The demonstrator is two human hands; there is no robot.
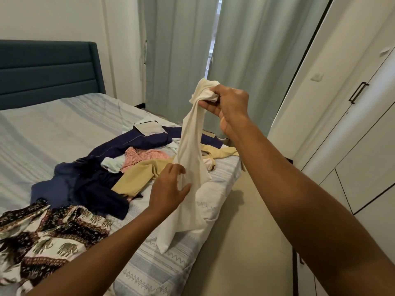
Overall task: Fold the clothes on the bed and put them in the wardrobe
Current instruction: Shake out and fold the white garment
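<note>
Here, a thin cream-white cloth garment hangs over the edge of the pale striped bed
The right hand clenches its bunched top; the left hand touches the drape with spread, relaxed fingers. Likely light and limp, best taken by hem or shoulder seams. No label or writing is legible

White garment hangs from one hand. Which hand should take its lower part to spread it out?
Left. The left hand is open against the white garment midway down; the right hand is busy gripping its bunched top, held high.
</note>
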